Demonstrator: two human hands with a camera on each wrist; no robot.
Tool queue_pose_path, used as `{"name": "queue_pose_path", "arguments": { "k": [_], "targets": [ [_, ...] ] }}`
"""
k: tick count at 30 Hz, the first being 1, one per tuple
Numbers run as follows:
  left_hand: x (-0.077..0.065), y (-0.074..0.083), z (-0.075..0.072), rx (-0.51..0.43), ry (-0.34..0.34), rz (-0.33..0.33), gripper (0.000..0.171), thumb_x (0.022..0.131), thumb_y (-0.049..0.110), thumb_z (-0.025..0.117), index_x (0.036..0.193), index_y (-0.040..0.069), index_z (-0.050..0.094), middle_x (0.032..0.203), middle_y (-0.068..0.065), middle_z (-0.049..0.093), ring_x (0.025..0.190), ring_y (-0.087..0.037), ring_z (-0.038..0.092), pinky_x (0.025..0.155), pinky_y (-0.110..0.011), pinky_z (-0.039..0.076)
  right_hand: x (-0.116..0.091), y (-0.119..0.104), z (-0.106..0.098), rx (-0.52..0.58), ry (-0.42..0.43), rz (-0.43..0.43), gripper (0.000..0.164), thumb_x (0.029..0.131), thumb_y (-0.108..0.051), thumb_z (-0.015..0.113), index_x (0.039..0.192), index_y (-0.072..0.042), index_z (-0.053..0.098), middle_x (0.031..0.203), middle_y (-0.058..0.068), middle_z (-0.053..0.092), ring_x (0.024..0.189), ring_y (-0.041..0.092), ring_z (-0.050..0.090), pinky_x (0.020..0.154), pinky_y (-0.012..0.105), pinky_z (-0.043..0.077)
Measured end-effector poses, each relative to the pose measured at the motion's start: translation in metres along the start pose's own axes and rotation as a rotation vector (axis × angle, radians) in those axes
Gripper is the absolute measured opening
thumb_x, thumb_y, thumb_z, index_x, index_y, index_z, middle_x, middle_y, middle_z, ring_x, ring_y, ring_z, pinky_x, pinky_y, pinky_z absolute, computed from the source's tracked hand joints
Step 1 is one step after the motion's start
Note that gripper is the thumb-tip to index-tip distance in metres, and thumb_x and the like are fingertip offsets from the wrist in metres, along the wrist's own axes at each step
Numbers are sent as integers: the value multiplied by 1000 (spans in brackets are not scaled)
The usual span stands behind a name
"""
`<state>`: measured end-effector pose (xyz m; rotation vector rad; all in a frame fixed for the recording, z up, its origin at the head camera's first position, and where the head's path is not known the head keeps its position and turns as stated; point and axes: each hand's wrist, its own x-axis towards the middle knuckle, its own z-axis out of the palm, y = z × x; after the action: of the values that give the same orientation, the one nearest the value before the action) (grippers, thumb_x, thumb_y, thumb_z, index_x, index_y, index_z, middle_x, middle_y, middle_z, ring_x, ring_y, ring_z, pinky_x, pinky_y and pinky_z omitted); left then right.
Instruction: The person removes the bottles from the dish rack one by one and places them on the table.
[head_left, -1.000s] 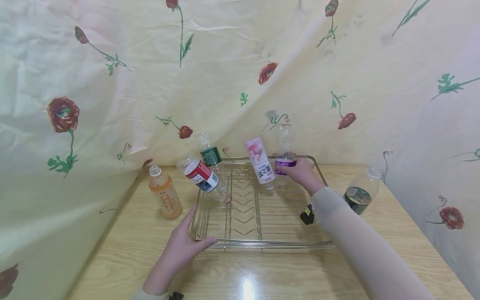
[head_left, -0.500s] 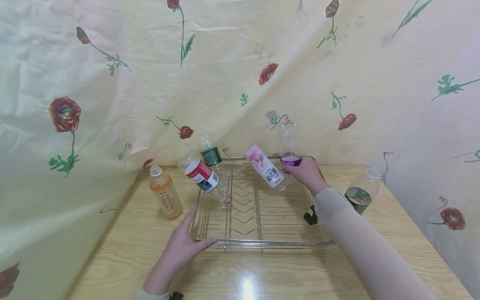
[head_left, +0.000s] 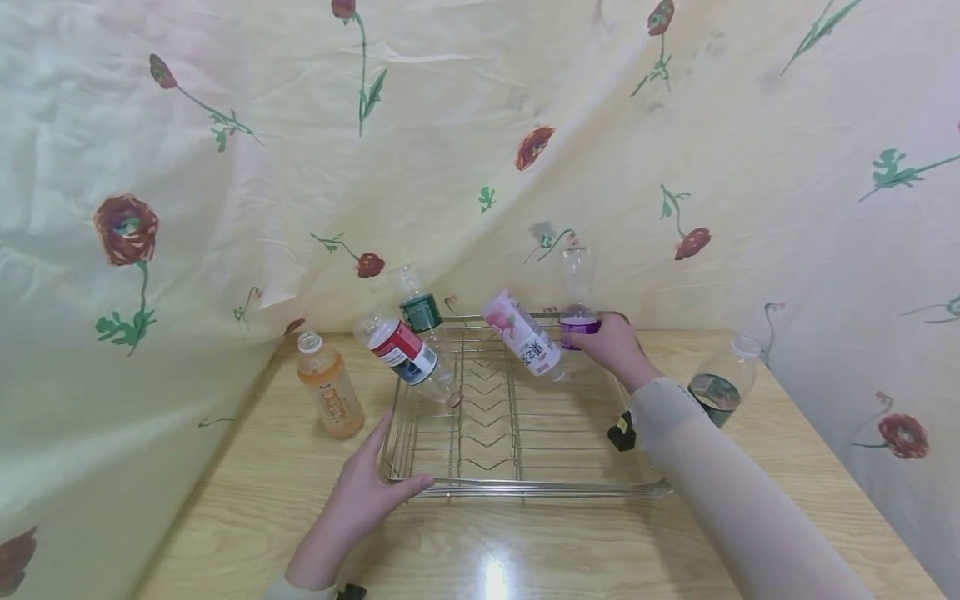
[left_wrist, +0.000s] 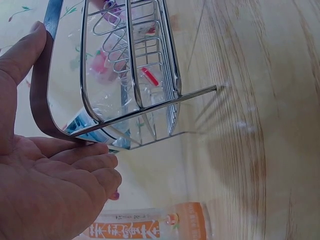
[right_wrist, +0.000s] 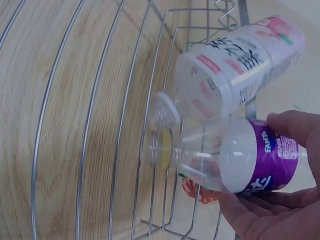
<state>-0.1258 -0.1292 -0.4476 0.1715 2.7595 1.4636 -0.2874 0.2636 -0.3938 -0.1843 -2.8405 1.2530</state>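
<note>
My right hand [head_left: 617, 350] pinches a clear plastic Fanta bottle with a purple label [right_wrist: 275, 156] at the back right of the wire dish rack [head_left: 551, 486]. The bottle stands neck down inside the rack. Beside it, a peach drink bottle [head_left: 522, 333] leans neck down with its base tilted left; the two necks lie close together in the right wrist view. My left hand [head_left: 360, 493] rests at the rack's front left corner, thumb and fingers spread along the rim [left_wrist: 41, 85]. A red-labelled bottle [head_left: 405, 350] and a green-labelled bottle [head_left: 422, 312] lean at the rack's left side.
An orange-tinted bottle [head_left: 332, 387] stands on the wooden table [head_left: 480, 550] left of the rack. Right of the rack is a clear bottle with a dark label [head_left: 718, 387], partly behind my right sleeve. A flowered cloth [head_left: 450, 192] hangs behind and at both sides.
The Fanta bottle has shifted slightly right with my right hand. The peach drink bottle has tipped further, its base leaning left. My left hand stays at the rack corner.
</note>
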Motion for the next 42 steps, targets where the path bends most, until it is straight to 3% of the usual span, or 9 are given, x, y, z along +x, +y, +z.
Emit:
{"name": "queue_pose_path", "arguments": {
  "k": [9,17,26,33,42],
  "targets": [
    [-1,1,0,-3,-3,-12,117,73,55,87,162,12,25,162,-19,28,145,-46,27,112,-64,27,-2,-4,0,-28,-16,-8,74,85,-44,82,136,1,53,127,25,59,109,39,60,92,49,54],
    [-1,1,-1,-6,-4,-17,117,72,55,88,162,13,25,163,-18,27,145,-45,27,112,-63,27,-1,-1,0,-51,5,-21,68,88,-34,78,134,9,51,125,30,58,108,42,60,90,50,56],
    [1,-1,-1,-4,-9,-24,123,69,62,87,162,12,24,163,-16,27,146,-43,26,113,-62,27,-4,-4,-8,-85,40,-54,60,90,-28,76,128,11,50,116,30,59,96,39,62,76,43,60],
    [0,0,-1,-10,-7,-14,123,68,61,87,162,12,24,163,-18,27,145,-45,27,113,-62,26,-9,-6,-16,-75,72,-58,63,90,-31,75,128,11,47,118,30,57,101,41,59,84,49,58],
    [-1,4,-3,-4,-15,-9,119,72,58,87,163,14,23,163,-19,26,145,-46,27,113,-63,27,-25,-18,-27,-81,131,-107,65,90,-33,75,127,14,49,115,32,59,99,42,61,83,52,58]
  ]
}}
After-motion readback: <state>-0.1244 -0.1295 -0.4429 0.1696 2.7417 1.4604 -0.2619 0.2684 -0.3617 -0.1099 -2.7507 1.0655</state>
